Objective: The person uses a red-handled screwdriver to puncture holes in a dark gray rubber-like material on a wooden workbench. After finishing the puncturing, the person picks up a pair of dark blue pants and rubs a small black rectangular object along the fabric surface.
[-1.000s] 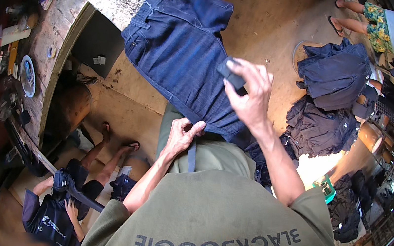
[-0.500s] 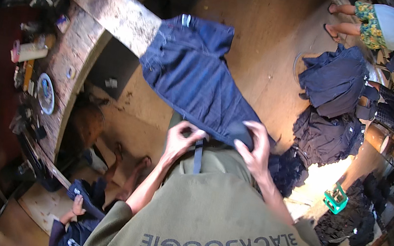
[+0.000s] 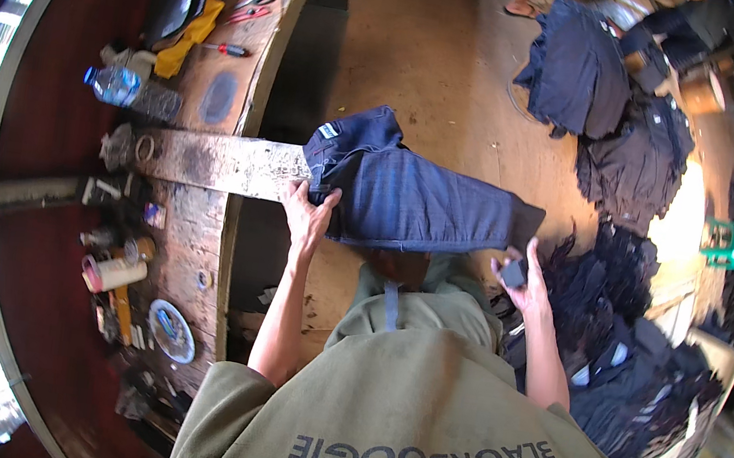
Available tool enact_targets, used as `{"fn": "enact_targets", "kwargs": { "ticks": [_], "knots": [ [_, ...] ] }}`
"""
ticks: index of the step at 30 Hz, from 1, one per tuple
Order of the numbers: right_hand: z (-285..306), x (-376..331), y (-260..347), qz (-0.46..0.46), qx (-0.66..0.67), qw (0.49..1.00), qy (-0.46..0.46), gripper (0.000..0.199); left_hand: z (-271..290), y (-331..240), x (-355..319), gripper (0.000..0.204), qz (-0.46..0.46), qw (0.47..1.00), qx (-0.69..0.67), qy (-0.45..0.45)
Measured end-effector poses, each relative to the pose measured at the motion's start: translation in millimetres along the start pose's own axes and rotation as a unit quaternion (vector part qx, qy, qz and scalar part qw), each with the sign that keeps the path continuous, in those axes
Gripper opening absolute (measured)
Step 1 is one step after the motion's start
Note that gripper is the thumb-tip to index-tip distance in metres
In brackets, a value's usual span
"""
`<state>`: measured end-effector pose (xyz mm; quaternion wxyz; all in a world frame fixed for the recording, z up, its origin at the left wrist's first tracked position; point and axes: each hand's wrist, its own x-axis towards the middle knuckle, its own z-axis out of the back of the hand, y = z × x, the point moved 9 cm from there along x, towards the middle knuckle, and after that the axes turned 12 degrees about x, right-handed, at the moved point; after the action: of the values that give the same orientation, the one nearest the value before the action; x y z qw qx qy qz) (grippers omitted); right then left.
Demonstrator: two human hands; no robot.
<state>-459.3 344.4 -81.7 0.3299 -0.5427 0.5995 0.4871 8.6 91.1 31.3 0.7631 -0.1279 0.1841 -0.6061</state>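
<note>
A folded pair of dark blue trousers [image 3: 426,202] stretches across in front of me, its waist end on a worn wooden plank [image 3: 209,162] and its leg reaching right, above my lap. At the lower corner of the waist end, my left hand [image 3: 306,216] pinches the cloth between thumb and fingers. Just below the leg's hem, my right hand [image 3: 527,282] is closed around a small dark block [image 3: 515,272]; what it is made of I cannot make out. A small pale label shows near the waist.
The workbench [image 3: 199,235] on the left carries a plastic bottle [image 3: 148,96], a screwdriver [image 3: 228,50], scissors [image 3: 258,0], a yellow cloth [image 3: 186,38] and a round dish [image 3: 173,331]. Heaps of dark garments [image 3: 582,72] and dark scraps [image 3: 635,375] lie right, near a green stool [image 3: 721,244].
My view has turned left. The trousers now lie more level. My left hand has gone from the lower edge to the waist end; my right hand has moved off the leg, holding the dark block.
</note>
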Motion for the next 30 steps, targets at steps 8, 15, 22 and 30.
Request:
{"fn": "enact_targets", "kwargs": {
  "ticks": [8,15,22,30],
  "knots": [
    [-11,12,38,0.184,0.015,0.982,0.040,0.026,-21,-22,-22,0.054,0.157,0.765,-0.516,0.352],
    [71,-64,339,0.539,0.105,0.835,-0.021,0.042,-156,-256,-52,0.046,-0.089,0.818,-0.305,0.479],
    [84,-137,523,0.601,0.042,0.798,0.012,0.044,-205,-476,-75,0.036,-0.263,0.830,-0.334,0.361],
    [104,37,344,0.457,-0.086,0.882,-0.082,0.034,-239,-366,83,0.034,-0.349,0.891,-0.060,0.286]
  ]
}}
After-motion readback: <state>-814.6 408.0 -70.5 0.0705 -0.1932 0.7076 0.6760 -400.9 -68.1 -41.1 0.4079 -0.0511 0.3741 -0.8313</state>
